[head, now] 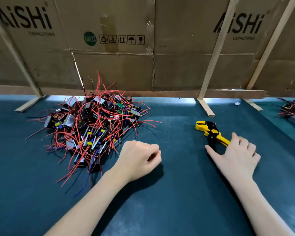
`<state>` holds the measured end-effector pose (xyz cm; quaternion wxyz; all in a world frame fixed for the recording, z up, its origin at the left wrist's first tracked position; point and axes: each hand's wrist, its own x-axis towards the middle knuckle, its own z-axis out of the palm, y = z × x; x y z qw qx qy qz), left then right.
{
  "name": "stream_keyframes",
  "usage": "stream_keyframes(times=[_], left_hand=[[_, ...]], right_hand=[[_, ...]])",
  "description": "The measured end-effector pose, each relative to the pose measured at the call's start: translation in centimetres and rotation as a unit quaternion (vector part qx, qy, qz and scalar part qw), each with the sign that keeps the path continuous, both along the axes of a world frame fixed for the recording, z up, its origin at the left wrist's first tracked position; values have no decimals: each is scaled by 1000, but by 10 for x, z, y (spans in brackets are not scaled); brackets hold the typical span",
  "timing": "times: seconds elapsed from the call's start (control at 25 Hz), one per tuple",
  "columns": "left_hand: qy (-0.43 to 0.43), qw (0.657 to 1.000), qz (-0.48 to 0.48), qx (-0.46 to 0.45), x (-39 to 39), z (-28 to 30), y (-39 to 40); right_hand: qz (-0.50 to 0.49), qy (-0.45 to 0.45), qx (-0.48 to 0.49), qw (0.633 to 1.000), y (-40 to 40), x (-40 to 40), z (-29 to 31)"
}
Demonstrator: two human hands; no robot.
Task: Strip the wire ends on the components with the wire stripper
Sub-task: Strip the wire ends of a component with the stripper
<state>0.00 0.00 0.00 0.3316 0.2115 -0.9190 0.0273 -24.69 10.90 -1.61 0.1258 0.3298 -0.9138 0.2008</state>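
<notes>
A tangled pile of small black components (94, 126) with red, black and blue wires lies on the dark mat at the left centre. A yellow-and-black wire stripper (209, 132) lies flat on the mat at the right, jaws pointing far left. My right hand (237, 154) covers the stripper's handle ends, fingers spread and thumb stretched out to the left; it touches the handles without a closed grip. My left hand (140, 159) hovers just right of the pile, fingers loosely curled, holding nothing.
A cardboard wall (143, 48) braced by wooden slats (216, 53) stands along the back of the mat. A second heap of wired components (293, 111) sits at the far right edge. The dark green mat (177, 193) stretches towards me.
</notes>
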Motion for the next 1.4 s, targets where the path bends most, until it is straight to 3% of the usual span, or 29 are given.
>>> stream_keyframes(times=[0.12,0.24,0.28,0.44,0.56,0.64,0.76,0.88,1.0,1.08,1.16,1.24,1.32,1.4], left_hand=[[-79,996,11,38,-2,-4,-3],[-198,964,10,177,-4,-3,-7],[-190,964,24,185,-6,1,-11],[8,978,148,144,-22,22,-64],[-107,950,277,96,-31,26,-105],[-171,933,311,65,-33,15,-115],[-106,944,309,45,-31,4,-122],[70,952,271,126,-29,13,-118],[238,949,195,75,-27,52,-98],[383,913,124,68,-26,86,-82],[489,854,4,178,-23,112,-64],[476,812,-109,320,-19,114,-45],[377,815,-121,423,-20,90,-28],[266,815,-92,507,-25,55,-13]], right_hand=[[22,-31,25,999,2,-1,7],[111,-48,25,992,4,7,13],[157,-48,52,985,2,9,17],[281,-108,162,940,-30,10,41],[244,-100,153,952,-46,17,35],[208,-69,126,968,-47,24,22],[202,-54,106,972,-43,26,14],[192,-69,81,976,-42,26,18],[179,-66,68,979,-39,26,20],[179,-54,86,979,-37,21,21],[181,-56,101,977,-35,16,24],[179,-64,92,977,-35,14,27],[158,-109,55,980,-35,13,29],[123,-216,-3,969,-32,9,30]])
